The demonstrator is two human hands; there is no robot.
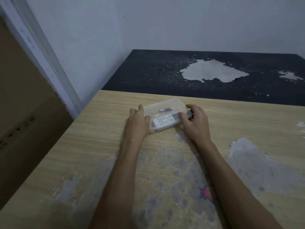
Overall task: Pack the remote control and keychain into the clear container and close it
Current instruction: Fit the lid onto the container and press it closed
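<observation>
A clear plastic container (171,104) lies on the wooden table (102,129), its clear lid lying over it. Inside I see the white remote control (165,121) with its buttons and small screen facing up. Behind the remote lies the keychain (165,110), a reddish piece with a metal ring at its left end. My left hand (137,121) grips the container's left end, thumb on the lid. My right hand (195,120) holds the right end, with the thumb pressed on the lid over the remote's screen.
The wooden table has worn grey patches (173,162) and a red-blue mark (206,193) near me. Behind it stands a dark surface with peeled white patches (211,71). A white wall and a door frame (42,52) are at the left, past the table's edge.
</observation>
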